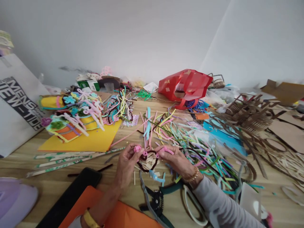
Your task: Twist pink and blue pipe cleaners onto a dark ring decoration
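Near the middle of the head view, my left hand pinches a pink fuzzy piece joined to a dark brown pipe-cleaner loop. On the loop's other side, my right hand is closed on a pink pipe-cleaner end. The brown loop hangs between both hands, over small pale wooden sticks. Just below it lies a light blue curled piece. Green-handled cutters rest in front, beside white-handled scissors.
Many coloured pipe cleaners are heaped at right. Decorated pieces with flowers lie on yellow sheets at left. A red bag stands at the back. A black slab and orange sheet are in front; brown strips crowd the far right.
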`<state>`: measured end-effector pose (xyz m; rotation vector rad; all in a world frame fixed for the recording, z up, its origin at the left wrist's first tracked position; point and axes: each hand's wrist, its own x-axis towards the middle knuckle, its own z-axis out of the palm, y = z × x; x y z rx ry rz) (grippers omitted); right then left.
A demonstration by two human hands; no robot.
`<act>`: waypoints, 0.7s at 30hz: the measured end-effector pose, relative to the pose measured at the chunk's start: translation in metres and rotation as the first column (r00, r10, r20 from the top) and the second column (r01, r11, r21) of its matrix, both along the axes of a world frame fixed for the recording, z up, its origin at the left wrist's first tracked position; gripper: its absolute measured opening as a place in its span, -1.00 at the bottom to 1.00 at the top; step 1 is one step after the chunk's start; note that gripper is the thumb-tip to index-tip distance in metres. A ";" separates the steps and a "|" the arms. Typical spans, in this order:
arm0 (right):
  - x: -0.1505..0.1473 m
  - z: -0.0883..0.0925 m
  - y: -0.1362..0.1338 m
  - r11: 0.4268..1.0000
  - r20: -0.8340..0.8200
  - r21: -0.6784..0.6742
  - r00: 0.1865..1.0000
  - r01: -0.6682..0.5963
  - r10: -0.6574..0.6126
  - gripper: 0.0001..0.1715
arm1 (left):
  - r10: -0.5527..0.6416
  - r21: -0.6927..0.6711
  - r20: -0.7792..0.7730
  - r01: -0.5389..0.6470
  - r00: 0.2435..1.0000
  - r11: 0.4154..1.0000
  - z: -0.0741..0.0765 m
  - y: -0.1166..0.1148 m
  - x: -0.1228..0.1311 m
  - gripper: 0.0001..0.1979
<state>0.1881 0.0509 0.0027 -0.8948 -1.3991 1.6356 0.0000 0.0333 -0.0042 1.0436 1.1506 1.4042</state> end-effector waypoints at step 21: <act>-0.004 -0.001 -0.012 0.759 0.516 0.620 0.833 -0.199 -0.203 -0.69 | -0.030 0.027 -0.287 0.039 0.957 0.999 -0.007 0.000 0.002 -0.85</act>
